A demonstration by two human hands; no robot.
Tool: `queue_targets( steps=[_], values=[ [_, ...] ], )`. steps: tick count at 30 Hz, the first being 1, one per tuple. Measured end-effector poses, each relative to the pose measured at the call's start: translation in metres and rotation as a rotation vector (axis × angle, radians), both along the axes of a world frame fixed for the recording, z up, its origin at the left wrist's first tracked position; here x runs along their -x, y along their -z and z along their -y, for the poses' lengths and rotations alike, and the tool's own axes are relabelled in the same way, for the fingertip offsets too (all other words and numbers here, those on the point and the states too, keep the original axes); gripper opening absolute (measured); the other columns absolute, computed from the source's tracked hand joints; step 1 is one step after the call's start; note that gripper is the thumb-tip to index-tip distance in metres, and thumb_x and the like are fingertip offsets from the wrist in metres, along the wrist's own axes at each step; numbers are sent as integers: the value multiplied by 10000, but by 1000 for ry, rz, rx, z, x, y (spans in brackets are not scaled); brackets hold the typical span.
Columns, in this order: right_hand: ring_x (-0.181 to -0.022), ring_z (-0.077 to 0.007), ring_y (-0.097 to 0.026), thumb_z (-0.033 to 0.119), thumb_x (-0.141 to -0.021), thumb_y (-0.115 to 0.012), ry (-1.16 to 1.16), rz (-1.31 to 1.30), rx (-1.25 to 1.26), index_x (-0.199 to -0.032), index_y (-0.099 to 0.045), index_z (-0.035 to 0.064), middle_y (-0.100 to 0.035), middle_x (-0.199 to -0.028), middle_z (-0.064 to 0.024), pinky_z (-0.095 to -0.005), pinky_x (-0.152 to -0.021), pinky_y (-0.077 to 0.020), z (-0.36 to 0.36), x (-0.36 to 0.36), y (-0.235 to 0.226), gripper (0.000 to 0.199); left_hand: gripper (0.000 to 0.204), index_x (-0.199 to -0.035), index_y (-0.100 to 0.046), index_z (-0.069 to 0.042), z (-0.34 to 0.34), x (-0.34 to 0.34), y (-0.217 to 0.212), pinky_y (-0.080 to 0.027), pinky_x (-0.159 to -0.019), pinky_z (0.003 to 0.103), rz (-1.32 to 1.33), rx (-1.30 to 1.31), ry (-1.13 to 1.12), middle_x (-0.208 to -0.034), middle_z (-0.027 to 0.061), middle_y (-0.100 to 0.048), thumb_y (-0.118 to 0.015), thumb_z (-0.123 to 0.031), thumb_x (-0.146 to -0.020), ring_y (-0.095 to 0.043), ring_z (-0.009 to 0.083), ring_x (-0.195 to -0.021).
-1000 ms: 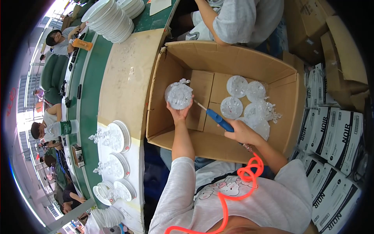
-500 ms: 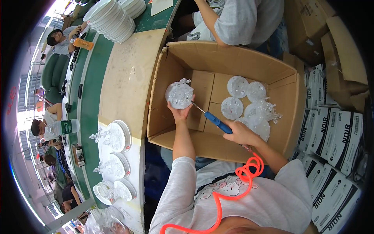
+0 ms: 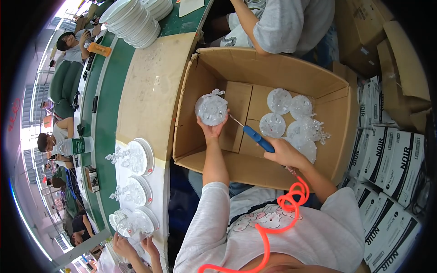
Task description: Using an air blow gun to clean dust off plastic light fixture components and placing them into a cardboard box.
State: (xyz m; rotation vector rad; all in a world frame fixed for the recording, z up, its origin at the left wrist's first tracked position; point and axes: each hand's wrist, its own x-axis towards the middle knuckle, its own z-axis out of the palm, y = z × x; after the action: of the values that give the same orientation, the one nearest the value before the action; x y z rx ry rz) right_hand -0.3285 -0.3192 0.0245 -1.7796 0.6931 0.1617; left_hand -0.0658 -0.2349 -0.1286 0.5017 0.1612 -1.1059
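My left hand [image 3: 213,129] grips a round white disc assembly [image 3: 211,109] from its near edge, holding it over the left part of a cardboard box [image 3: 268,175]. Clear plastic pieces cover its upper face. In my right hand [image 3: 287,154] is a blue air blow gun [image 3: 258,138], fingers wrapped round its body. The thin metal nozzle points toward the disc's right side, near my left fingers. A coiled orange-red air hose [image 3: 266,234] trails from the gun across my shirt. Several similar discs [image 3: 272,124] with clear pieces lie at the box's right side.
Left of the box runs a table [image 3: 145,86] with stacked white discs [image 3: 129,22] and several clear-piece assemblies [image 3: 136,157]. A co-worker's hands [image 3: 129,248] touch the nearest one. Another person [image 3: 291,27] sits beyond the box. White cartons [image 3: 387,159] are piled at right.
My right hand has shifted slightly right and nearer, drawing the nozzle a little away from the disc. A co-worker's hands have come in at lower left, onto an assembly there.
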Motion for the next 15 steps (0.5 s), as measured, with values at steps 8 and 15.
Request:
queue_targets(
  steps=[8,15],
  values=[
    [-583,-261,-537,233,-685,-561,-116,66,-108,-1042,-545,18,-517,-627,-142,-345,-585,-436,3,2,6,417,768,-1326,-319,-190,-2,-5,7,-421,-832,560,-9,42,10,-1337,144,-345,-451,-620,-704,-366,457,-1153],
    [-622,-113,-504,170,-755,-530,-43,120,-462,-1134,-485,28,-511,-670,-30,-266,-584,-409,19,13,-10,408,716,-1311,-340,-221,18,5,-50,-454,-752,514,101,42,81,-1347,88,-338,-420,-615,-719,-402,439,-1121]
  ],
)
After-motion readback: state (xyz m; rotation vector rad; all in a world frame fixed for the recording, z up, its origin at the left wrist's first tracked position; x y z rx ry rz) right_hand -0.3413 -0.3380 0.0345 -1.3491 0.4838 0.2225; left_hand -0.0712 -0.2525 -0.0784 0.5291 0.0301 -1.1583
